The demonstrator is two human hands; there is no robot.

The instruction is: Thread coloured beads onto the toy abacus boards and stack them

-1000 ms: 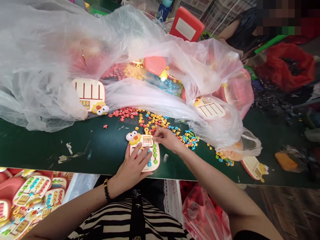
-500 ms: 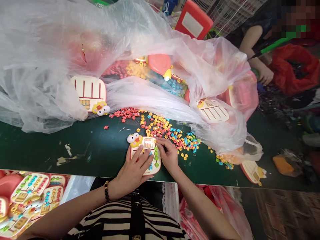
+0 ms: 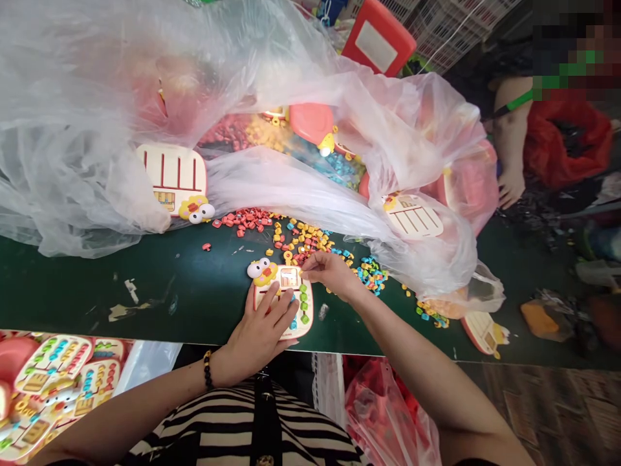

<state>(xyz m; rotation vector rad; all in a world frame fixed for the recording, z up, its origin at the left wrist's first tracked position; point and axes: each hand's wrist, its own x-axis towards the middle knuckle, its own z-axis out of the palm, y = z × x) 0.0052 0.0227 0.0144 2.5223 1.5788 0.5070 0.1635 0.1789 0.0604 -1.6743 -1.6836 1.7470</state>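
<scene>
A cream toy board (image 3: 307, 304) with a duck head (image 3: 264, 272) at its upper left lies on the dark green table. Green pieces (image 3: 304, 300) line its right side, and some blue ones show between my fingers. My left hand (image 3: 262, 327) rests over the board's left part, fingers spread and pressing on it. At the top right corner, my right hand (image 3: 330, 273) has thumb and fingertips pinched together; whatever they hold is too small to make out. Just beyond the board lie loose red pieces (image 3: 247, 220), yellow pieces (image 3: 310, 236) and blue pieces (image 3: 371, 272).
Clear plastic bags (image 3: 291, 181) with toy parts span the back of the table (image 3: 194, 285). Duck boards (image 3: 172, 171) lie among them. Filled boards (image 3: 53, 366) are piled at lower left. Another person's hand (image 3: 512, 186) is at the far right.
My right hand has turned, its wrist and forearm swinging outward to the right while its fingertips stay by the board's top corner. The other person's hand has shifted down. My left hand stays put.
</scene>
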